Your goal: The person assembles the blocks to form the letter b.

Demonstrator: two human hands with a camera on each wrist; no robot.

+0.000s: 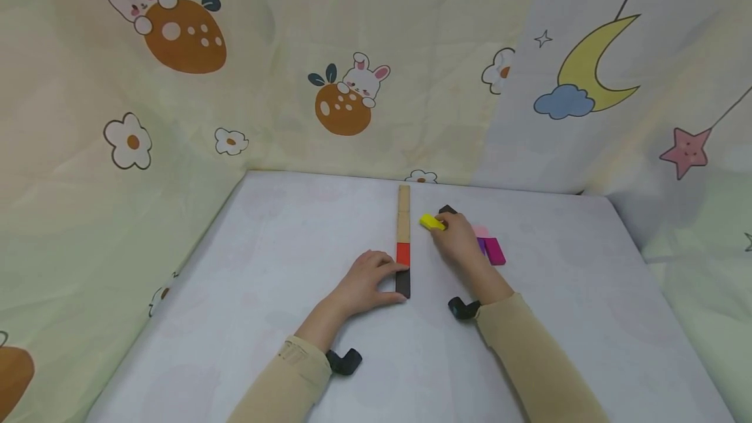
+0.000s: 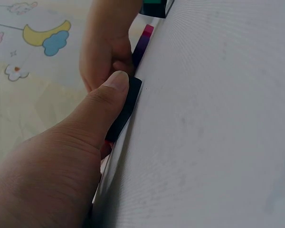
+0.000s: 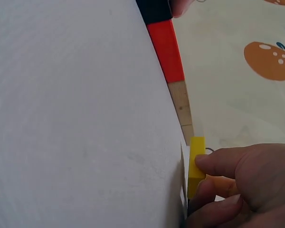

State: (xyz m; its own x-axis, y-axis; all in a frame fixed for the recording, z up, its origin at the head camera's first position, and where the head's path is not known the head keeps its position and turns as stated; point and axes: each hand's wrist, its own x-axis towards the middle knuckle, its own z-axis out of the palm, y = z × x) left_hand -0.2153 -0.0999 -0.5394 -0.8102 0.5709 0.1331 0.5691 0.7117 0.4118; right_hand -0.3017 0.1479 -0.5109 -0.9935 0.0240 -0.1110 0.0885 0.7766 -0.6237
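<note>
A straight row of small blocks runs away from me in the head view: a black block (image 1: 403, 284) nearest, then a red block (image 1: 403, 254), then plain wooden blocks (image 1: 403, 224). My left hand (image 1: 367, 284) holds the black block at the near end, its thumb by the near edge and a finger by the seam with the red one. In the left wrist view the thumb (image 2: 116, 83) lies against that block. To the right of the row, my right hand (image 1: 461, 243) pinches a yellow block (image 3: 196, 166) between thumb and fingers, apart from the row.
Beyond the right hand lies another dark block (image 1: 448, 209). Pink (image 1: 480, 232), purple (image 1: 482, 245) and magenta (image 1: 495, 251) blocks sit to its right, partly covered by that hand. Patterned cloth (image 1: 282, 31) hangs around the white tabletop (image 1: 282, 227).
</note>
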